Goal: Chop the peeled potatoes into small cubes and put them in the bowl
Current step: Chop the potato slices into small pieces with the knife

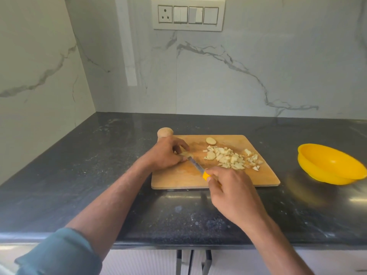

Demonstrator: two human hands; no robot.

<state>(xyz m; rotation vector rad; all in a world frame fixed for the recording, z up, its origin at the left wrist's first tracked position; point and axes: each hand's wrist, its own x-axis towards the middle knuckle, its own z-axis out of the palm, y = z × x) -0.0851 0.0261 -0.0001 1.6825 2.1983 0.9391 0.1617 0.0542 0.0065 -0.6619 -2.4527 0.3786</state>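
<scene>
A wooden cutting board (258, 175) lies on the dark counter. My left hand (166, 155) holds a pale potato piece (186, 154) down on the board's left part, fingers curled over it. My right hand (232, 193) grips a yellow-handled knife (195, 165), its blade reaching the potato piece. A heap of small potato cubes (232, 157) sits in the board's middle, with one round slice (211, 140) behind it. A whole potato (165, 132) stands at the board's far left corner. The yellow bowl (329, 165) is off to the right and looks empty.
A black stone counter (99, 175) runs to marble walls at the back and left. A switch panel (188, 13) hangs on the back wall. The counter's front edge lies close below my arms, with cabinet fronts (190, 262) under it.
</scene>
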